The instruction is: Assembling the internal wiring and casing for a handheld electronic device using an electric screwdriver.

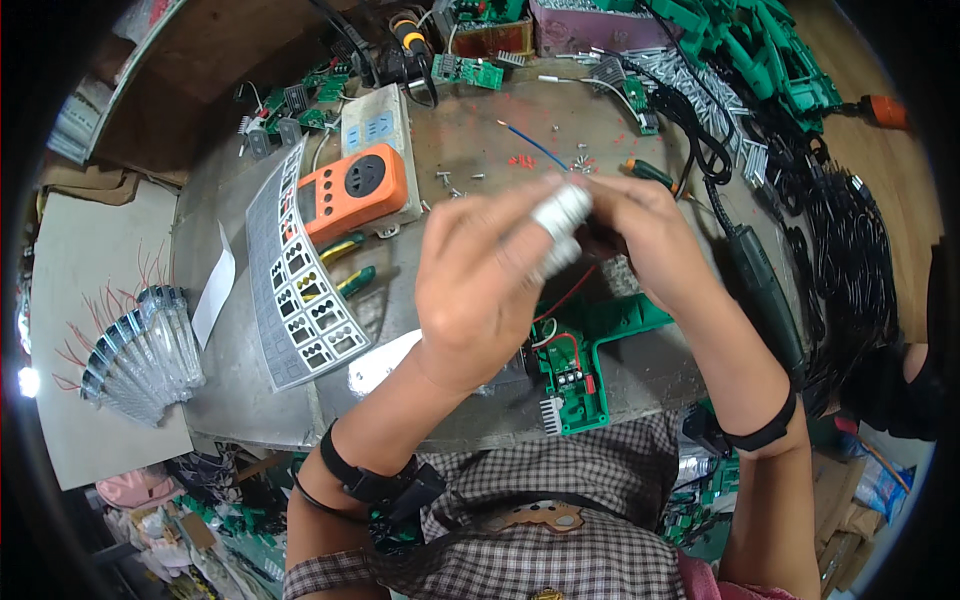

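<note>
My left hand [475, 290] and my right hand [645, 235] meet above the middle of the metal worktable. White wrapping covers fingertips of my left hand, which is blurred by motion. Both hands have their fingers drawn together. A dark shape shows between them, but I cannot make out what they hold. Just below lies an open green plastic housing [630, 318], its handle part pointing right. Inside sit a small green circuit board [562, 352] and a finned metal heat sink [551, 416]. A red wire [572, 288] rises from the housing toward my hands.
An orange socket meter [352, 192] and a printed label sheet [300, 290] lie left, near green-handled pliers [357, 280]. Clear-wrapped parts with red wires [145, 345] fan out far left. A dark corded tool [765, 290], black cables [850, 230] and green housings [750, 50] occupy the right.
</note>
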`<state>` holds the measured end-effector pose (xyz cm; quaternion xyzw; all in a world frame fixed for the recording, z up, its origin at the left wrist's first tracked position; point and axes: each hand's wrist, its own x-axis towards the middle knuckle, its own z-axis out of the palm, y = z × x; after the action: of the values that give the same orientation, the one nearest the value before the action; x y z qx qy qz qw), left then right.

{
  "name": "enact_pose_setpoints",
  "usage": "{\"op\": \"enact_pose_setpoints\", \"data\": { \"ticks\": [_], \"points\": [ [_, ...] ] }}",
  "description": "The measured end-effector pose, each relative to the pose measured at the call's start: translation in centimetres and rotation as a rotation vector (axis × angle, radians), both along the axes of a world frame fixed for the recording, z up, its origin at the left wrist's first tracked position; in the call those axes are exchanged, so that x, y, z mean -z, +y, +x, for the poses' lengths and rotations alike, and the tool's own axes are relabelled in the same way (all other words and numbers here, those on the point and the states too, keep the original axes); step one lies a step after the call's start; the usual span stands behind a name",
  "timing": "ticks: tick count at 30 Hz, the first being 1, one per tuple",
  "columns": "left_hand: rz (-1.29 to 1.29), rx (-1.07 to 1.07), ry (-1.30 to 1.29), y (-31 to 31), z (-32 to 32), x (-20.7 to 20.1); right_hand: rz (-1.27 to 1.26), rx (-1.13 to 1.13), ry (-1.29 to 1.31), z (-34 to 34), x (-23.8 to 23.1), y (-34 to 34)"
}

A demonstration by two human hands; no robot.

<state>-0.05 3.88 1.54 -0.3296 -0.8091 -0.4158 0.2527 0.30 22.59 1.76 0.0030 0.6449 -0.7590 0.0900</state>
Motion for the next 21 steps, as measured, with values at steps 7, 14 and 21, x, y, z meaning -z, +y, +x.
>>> {"op": "enact_pose_setpoints", "data": {
  "ticks": [7,14,21],
  "points": [
    [-0.172,0.422,-0.140,-1.9,-0.1,-0.1,0.502,0.148,0.298,1.0,0.5,0.9],
    [-0.275,0.387,-0.130,-1.7,1.4,-0.8,0.985,0.042,0.884,7.2,-0.8,0.9],
    [-0.390,0.327,0.079,-2.2,3.3,-0.4,-0.117,-0.016,-0.503,9.9,-0.8,1.3]
  ]
}}
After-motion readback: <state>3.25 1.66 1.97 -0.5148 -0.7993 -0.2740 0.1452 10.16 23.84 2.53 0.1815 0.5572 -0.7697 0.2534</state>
